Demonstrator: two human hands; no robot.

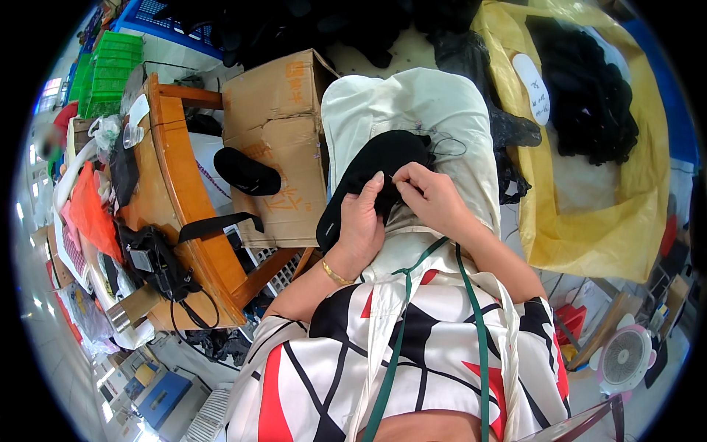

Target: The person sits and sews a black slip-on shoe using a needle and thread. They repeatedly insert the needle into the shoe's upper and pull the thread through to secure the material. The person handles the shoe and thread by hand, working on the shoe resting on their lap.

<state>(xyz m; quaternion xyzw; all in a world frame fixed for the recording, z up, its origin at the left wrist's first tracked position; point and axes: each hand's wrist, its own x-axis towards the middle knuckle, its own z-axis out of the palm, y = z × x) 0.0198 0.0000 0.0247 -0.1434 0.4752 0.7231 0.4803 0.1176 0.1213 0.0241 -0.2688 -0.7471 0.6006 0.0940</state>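
Observation:
Across my lap, on a pale cloth apron (pixel 442 96), lies a black slipper-shaped fabric piece (pixel 387 155) with a small white mark near its lower end. My left hand (pixel 357 225) grips its near side, the thumb pointing up along it. The fingers of my right hand (pixel 434 193) are pinched together against its right edge. Whatever sits between those fingertips is too small to make out. A loose dark thread (pixel 449 145) curls on the apron just beyond the right hand. A similar black slipper-shaped piece (pixel 247 172) rests on a cardboard box (pixel 283 88) at the left.
On the right, a yellow bag (pixel 567 228) holds black pieces and a white sole-shaped card (pixel 531 88). A wooden bench (pixel 173 169) stands left, bearing a black bag (pixel 158 261). Black items are heaped at the far side. A white fan (pixel 624 357) is at lower right.

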